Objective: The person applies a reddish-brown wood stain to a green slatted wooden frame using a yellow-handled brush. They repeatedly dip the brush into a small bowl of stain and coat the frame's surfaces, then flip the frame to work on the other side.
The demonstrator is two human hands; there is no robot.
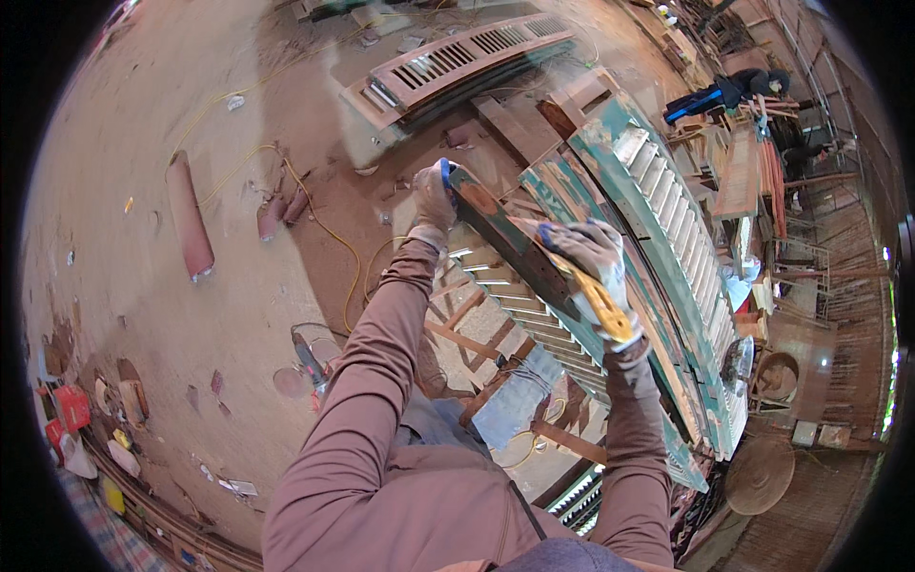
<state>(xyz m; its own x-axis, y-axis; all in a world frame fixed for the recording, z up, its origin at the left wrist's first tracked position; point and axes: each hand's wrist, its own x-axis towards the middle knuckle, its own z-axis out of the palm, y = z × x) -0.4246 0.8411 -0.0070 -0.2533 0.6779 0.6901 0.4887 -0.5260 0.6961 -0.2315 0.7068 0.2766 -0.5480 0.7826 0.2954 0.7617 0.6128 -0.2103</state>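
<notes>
Blue-grey cloth [583,557], cut off | left hand [434,204] gripping shutter [510,244] | right hand [593,254] gripping yellow tool [604,305], tip unclear

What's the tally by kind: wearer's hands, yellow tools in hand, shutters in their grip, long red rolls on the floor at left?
Hands: 2, the left hand and right hand
Yellow tool: 1
Shutter: 1
Long red roll: 1
Total: 5
</notes>
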